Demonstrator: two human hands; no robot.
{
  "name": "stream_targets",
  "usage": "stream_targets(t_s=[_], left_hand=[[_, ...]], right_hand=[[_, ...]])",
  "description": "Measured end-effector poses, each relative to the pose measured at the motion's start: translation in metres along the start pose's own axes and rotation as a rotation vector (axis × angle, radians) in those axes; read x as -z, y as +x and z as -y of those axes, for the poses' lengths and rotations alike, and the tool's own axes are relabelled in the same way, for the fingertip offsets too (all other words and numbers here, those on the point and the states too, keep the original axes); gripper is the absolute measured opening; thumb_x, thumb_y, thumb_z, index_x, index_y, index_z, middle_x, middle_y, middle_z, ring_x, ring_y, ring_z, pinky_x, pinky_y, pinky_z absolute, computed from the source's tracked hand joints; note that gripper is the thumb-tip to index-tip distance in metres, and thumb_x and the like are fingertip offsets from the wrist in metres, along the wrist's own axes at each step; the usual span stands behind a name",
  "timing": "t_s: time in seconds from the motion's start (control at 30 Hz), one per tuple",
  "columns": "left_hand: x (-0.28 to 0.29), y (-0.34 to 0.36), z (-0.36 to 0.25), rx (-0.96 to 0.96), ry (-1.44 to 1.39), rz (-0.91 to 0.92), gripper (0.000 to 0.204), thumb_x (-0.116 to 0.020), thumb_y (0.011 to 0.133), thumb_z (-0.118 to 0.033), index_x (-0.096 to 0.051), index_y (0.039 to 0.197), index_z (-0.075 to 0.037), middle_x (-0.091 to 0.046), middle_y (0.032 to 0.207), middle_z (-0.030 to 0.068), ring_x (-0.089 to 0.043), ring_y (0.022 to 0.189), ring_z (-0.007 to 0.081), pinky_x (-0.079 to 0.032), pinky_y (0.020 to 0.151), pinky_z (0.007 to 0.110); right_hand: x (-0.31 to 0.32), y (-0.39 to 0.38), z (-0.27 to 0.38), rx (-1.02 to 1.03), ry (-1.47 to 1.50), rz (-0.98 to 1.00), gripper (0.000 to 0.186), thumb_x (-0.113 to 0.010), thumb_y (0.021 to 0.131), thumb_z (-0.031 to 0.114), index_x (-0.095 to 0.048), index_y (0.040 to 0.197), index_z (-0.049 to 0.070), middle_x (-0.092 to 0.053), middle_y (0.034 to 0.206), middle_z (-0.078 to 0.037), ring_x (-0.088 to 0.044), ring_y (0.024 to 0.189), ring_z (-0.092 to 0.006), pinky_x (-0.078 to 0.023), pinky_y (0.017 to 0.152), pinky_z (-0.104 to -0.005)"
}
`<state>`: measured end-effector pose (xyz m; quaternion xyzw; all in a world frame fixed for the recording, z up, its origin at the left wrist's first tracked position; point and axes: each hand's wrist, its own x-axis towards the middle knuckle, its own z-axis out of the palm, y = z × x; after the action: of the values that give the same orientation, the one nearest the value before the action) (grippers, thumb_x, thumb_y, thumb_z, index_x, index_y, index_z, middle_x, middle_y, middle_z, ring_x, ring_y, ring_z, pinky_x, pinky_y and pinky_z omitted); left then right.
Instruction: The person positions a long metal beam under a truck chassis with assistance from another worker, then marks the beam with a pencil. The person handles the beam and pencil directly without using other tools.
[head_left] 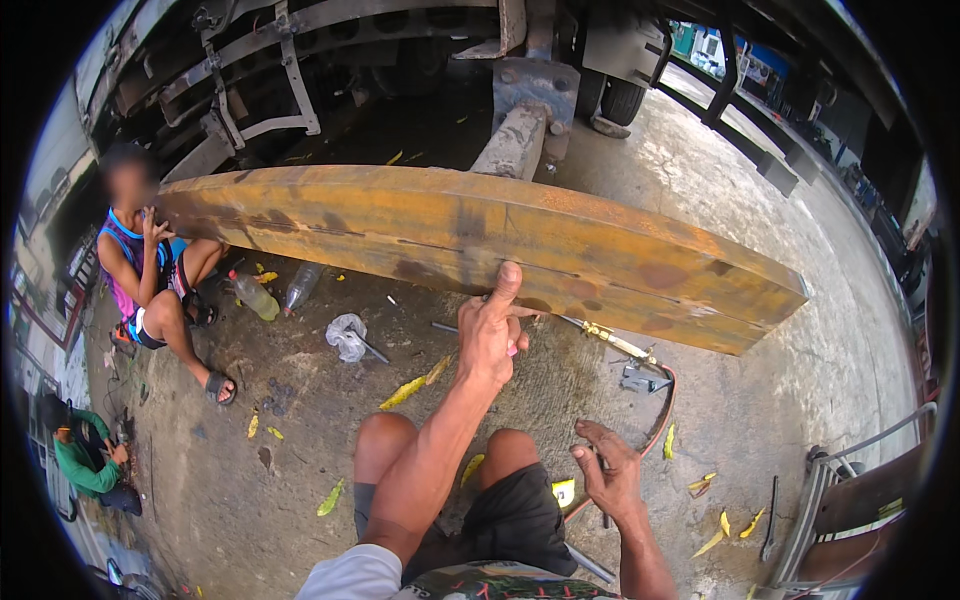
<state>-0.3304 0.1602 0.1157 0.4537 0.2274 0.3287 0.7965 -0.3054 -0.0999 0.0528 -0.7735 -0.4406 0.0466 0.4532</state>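
A long, rusty rectangular steel beam stretches across in front of me, raised off the concrete. My left hand is up at its near side, thumb raised and one finger pointing right, the other fingers loosely bent. Nothing shows in that hand; whether the thumb touches the beam I cannot tell. Low on the right, my right hand hovers with fingers and thumb apart, holding nothing. Between the beam and this hand lies a brass-coloured torch-like tool joined to a reddish hose.
A person sits at the beam's left end; another in green crouches farther left. Plastic bottles, a crumpled clear bag and yellow leaves litter the ground. Beyond the beam stands a truck chassis. A metal rack stands right.
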Motion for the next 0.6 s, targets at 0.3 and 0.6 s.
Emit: stream_targets(t_s=[0.3,0.6], left_hand=[[-0.004,0.002,0.000,-0.028,-0.095,-0.022,0.071,-0.081,0.080,-0.060,-0.064,0.083,0.009,-0.050,0.046,0.0042,-0.042,0.034,0.0098,-0.044,0.036,0.028],[0.005,0.011,0.014,-0.037,-0.080,-0.004,0.069,-0.080,0.080,-0.061,-0.065,0.078,0.006,-0.041,0.043,-0.0013,-0.040,0.034,0.0096,-0.044,0.036,0.029]], right_hand=[[0.155,0.137,0.076,0.472,-0.953,-0.679,0.047,-0.064,0.095,0.043,-0.071,0.116,0.002,-0.068,0.124,-0.016,-0.064,0.116,-0.0321,-0.046,0.102,-0.0474],[0.170,0.173,0.070,0.195,-0.943,-0.368,0.079,-0.055,0.083,0.080,-0.069,0.090,0.002,-0.063,0.073,-0.015,-0.064,0.075,-0.0343,-0.048,0.074,-0.0458]])
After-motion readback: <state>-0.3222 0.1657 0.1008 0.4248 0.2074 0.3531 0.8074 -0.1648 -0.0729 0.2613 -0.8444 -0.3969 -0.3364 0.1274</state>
